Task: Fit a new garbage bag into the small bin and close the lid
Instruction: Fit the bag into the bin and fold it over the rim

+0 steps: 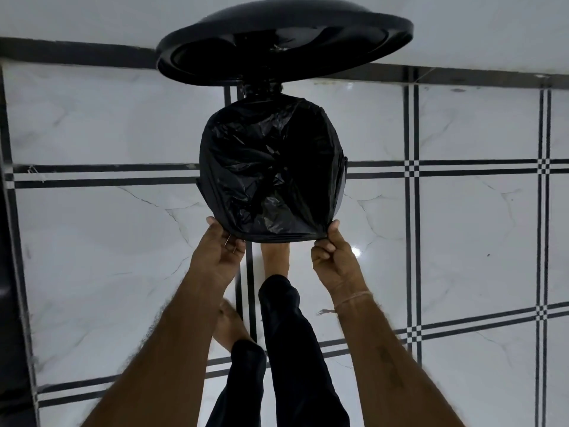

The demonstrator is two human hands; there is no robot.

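Note:
A small round black bin [344, 177] stands on the tiled floor, seen from above. Its black lid [283, 44] is raised at the far side. A black garbage bag [271, 171] lines the bin, crumpled inside, its edge folded over the rim. My left hand [220, 251] pinches the bag's edge at the near left of the rim. My right hand [334, 252] pinches the bag's edge at the near right. One bare foot [275, 260] rests just below the bin, between my hands; whether it presses a pedal is hidden.
White marble-look floor tiles [462, 241] with black line borders spread all around the bin. A wall with a dark skirting strip [77, 52] runs behind the lid. My legs in dark trousers [292, 349] and my other bare foot [229, 328] are below. A dark object [9, 272] fills the left edge.

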